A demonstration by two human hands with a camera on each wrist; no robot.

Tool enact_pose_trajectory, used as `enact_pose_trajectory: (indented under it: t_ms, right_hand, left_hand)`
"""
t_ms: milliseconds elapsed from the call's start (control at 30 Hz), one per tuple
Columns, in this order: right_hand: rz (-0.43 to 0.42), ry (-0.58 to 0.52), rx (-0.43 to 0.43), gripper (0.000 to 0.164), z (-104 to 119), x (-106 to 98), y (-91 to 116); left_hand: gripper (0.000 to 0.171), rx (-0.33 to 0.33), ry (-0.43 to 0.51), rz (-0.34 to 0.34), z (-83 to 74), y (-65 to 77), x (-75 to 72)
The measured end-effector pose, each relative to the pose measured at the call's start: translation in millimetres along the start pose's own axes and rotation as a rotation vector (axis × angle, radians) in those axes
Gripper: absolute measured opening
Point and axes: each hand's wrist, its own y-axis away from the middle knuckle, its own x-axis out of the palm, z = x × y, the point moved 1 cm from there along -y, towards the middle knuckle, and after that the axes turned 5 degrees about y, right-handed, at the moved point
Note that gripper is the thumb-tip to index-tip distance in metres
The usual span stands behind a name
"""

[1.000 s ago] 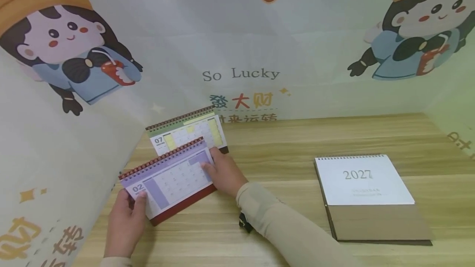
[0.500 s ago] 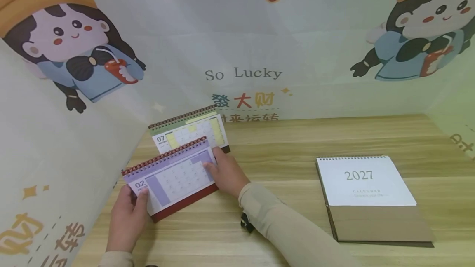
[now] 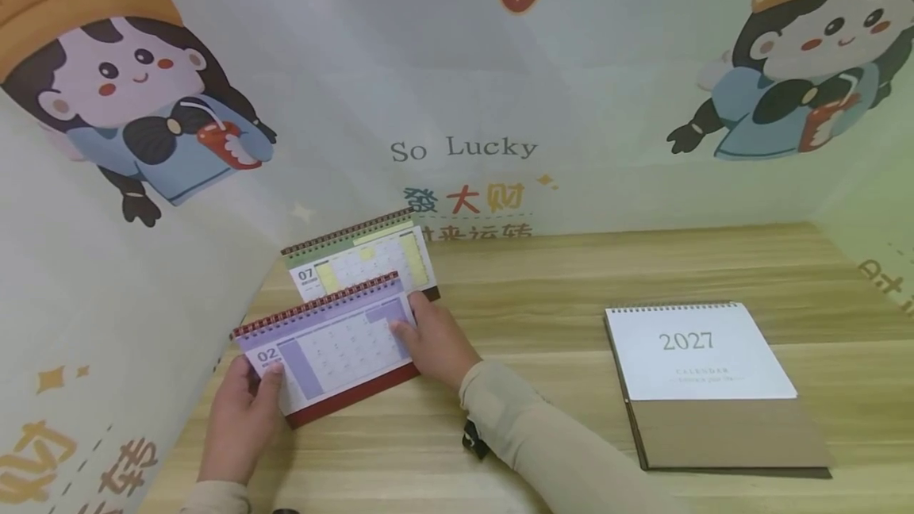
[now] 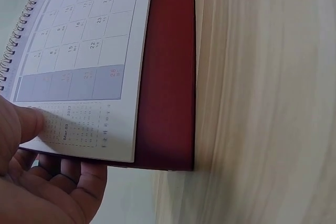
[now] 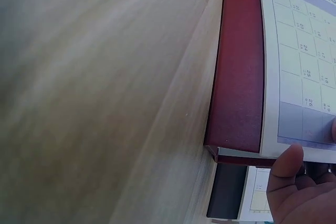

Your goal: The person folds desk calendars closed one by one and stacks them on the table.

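A desk calendar [image 3: 343, 347] with a lilac "02" page, a red spiral binding and a red base stands tilted at the left of the table, between both hands. My left hand [image 3: 243, 419] grips its left end, thumb on the page and the other fingers curled behind, as the left wrist view shows. At the opposite end my right hand [image 3: 444, 339] holds the right edge, thumb over the page front. Close behind is another desk calendar [image 3: 364, 256] with a green and yellow "07" page; the lilac one covers its lower part.
A larger "2027" calendar [image 3: 714, 355] with a white cover page and a brown base stands on the right of the wooden table [image 3: 528, 276]. Printed cloth walls [image 3: 607, 101] enclose the back and sides. A small black object [image 3: 474, 440] shows beneath the right sleeve.
The lilac calendar's lower edge has shifted slightly back, away from me. Both hands keep the same grip on it. The head view has wobbled a little; the other calendars stay in place.
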Motion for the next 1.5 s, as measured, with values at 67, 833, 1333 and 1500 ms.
enact_pose_trajectory:
  t_ms: [67, 833, 1333, 1500]
  right_hand:
    - [0.001, -0.003, -0.007, 0.018, -0.8, 1.1, 0.4]
    - [0.014, -0.031, 0.000, 0.022, -1.4, 1.4, 5.8]
    - [0.056, -0.010, -0.014, 0.024, -2.6, -0.2, 9.5]
    - [0.058, -0.008, -0.019, 0.026, -1.5, -1.2, 10.3]
  left_hand:
    - [0.040, -0.006, 0.008, -0.003, 0.9, 0.0, 0.1]
    - [0.049, -0.098, 0.104, -0.001, 0.0, -18.2, 4.6]
    - [0.050, -0.143, 0.095, 0.039, -0.1, -25.0, 3.1]
    - [0.052, -0.156, 0.127, 0.059, 0.0, -26.9, 3.3]
